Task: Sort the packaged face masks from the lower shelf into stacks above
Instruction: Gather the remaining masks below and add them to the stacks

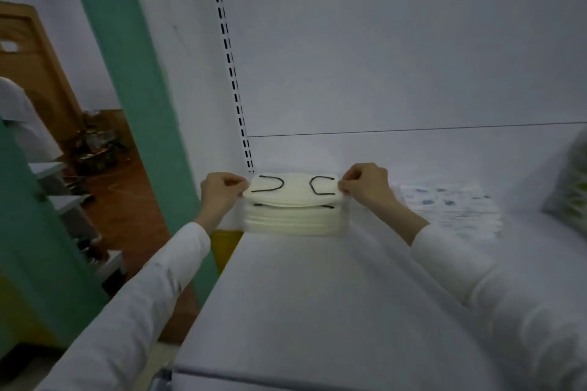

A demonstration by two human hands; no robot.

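Sleeves [143,295] over the shelf [317,295], I'm pinching one packaged mask [293,192] by its ends, left hand [222,190] and right hand [365,186], atop the cream stack [292,224]; patterned stack [451,206] sitting just right of it; remainder unseen.

Top mask [293,192] atop mask stack [293,223] on shelf [317,295]; second stack [451,209] right.

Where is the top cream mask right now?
Head view, centre: the top mask sits atop the cream stack at the shelf's back-left corner, pinched between left hand and right hand.
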